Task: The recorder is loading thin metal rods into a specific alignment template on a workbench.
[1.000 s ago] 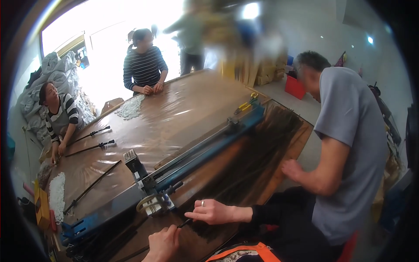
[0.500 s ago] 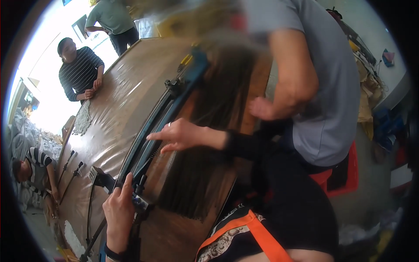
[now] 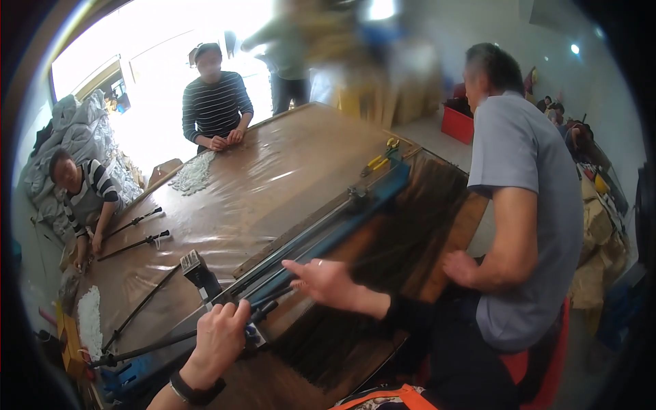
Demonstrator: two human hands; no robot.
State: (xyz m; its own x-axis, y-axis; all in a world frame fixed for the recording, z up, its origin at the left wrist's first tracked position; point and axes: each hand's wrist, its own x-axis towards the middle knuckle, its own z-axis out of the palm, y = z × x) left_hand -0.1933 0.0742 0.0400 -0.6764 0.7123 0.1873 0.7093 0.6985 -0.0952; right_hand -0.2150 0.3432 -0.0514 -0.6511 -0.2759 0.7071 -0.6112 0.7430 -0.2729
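My left hand (image 3: 220, 336), a dark band on its wrist, is curled over a black bar (image 3: 154, 348) at the near end of a long blue metal rail machine (image 3: 391, 183). Part of its grip is hidden behind the knuckles. Farther right, my right hand (image 3: 329, 283), with a ring and a dark sleeve, reaches over the rail. Its index finger points left at the rail's edge and the other fingers are loosely bent, with nothing in them. A black clamp-like block (image 3: 198, 272) stands just beyond my left hand. Dark bristle-like strands (image 3: 328, 342) lie on the near side of the rail.
A large brown table (image 3: 273, 184) holds a pale heap (image 3: 193, 174), yellow-handled pliers (image 3: 374, 164) and black rods (image 3: 133, 244). A person in grey (image 3: 529, 205) sits close on my right on a red seat. Two people in stripes work at the far and left edges.
The view has tilted up and turned. My left index finger, outstretched before, is now bent with the others over the bar. My right hand still points at the rail.
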